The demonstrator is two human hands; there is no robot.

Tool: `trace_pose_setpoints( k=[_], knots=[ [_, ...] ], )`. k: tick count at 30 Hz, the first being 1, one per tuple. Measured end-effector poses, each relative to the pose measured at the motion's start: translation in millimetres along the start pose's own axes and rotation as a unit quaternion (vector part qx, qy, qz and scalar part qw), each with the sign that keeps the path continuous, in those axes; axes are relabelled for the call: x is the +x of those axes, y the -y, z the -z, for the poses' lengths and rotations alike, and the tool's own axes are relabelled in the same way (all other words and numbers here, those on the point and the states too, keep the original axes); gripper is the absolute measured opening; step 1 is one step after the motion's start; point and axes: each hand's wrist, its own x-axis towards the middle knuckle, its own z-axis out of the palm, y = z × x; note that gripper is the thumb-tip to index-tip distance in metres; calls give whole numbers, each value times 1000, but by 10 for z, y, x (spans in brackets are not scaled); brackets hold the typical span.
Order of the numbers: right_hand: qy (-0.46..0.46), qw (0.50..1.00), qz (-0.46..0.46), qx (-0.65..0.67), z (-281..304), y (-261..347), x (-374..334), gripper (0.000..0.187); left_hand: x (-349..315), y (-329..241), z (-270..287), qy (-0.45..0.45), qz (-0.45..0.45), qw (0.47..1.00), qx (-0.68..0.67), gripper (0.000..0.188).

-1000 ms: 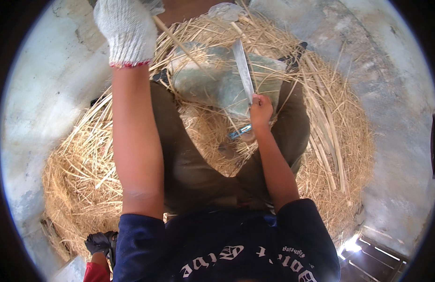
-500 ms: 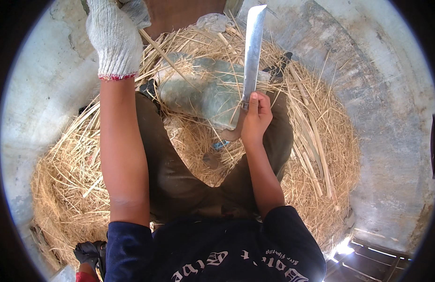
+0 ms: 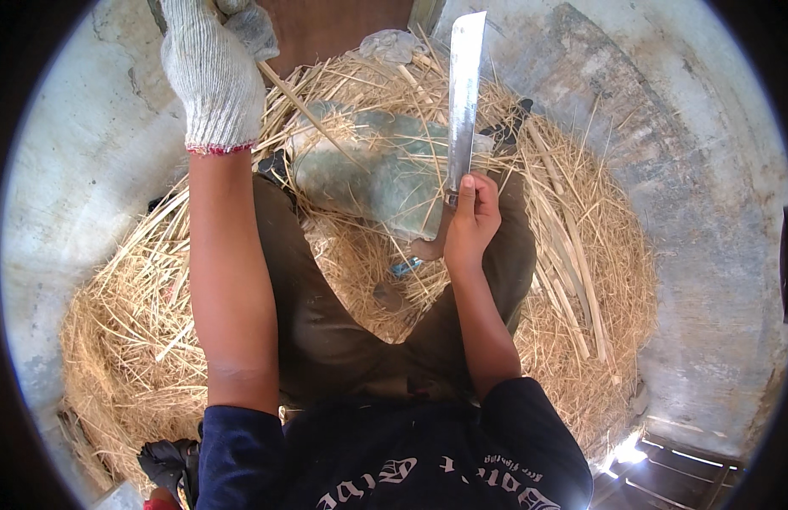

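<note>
My right hand (image 3: pixel 473 223) is closed around the handle of a machete (image 3: pixel 464 93), bare-skinned and over my right thigh. The broad metal blade points up and away from me, and its brown curved handle end (image 3: pixel 429 248) shows below the hand. My left hand (image 3: pixel 213 76), in a white knitted glove with a red cuff edge, reaches far forward at the upper left. Its fingers are curled, and the frame's top edge cuts off part of what they grip. A pale split strip (image 3: pixel 304 110) slants down from beside the glove; whether it is held cannot be told.
A greenish, straw-strewn sheet or pad (image 3: pixel 368 174) lies between my legs. Straw-like shavings (image 3: pixel 130 340) and long pale strips (image 3: pixel 572 246) surround me. A grey curved wall (image 3: pixel 691 212) rises at the right. A clear plastic bag (image 3: pixel 389 44) lies at the back.
The whole view has shifted slightly, so everything sits a little lower and to the right. Both hands keep their grips, with the machete still raised.
</note>
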Motion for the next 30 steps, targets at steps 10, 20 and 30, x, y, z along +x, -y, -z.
trace_pose_setpoints(
  k=[10,20,30],
  knots=[
    [17,999,-26,29,49,143,-23,18,212,132,360,79,61,995,-11,59],
    [7,995,-19,-94,-57,-411,-78,17,63,17,42,-25,47,998,-29,52],
    [-57,854,-483,182,-149,-1684,-175,22,80,-16,72,24,54,998,-29,55]
  ],
)
